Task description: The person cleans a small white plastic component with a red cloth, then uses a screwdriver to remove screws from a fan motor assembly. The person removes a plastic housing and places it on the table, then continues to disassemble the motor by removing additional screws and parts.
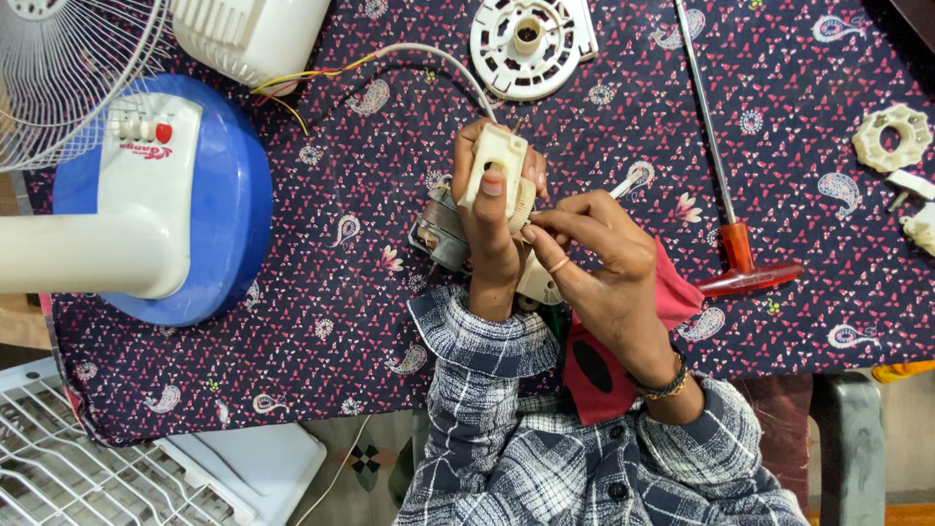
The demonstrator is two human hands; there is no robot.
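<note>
My left hand grips a cream plastic gearbox part mounted on a small metal fan motor, thumb pressed on its face. My right hand pinches at the side of that part with fingertips, close to a small white piece below. White and coloured wires run from the motor to the fan housing. A red cloth lies under my right wrist.
A blue and white fan base with its stem stands at left, a wire grille above it. A white round plastic cover lies at top. A red-handled T screwdriver and white plastic parts lie at right.
</note>
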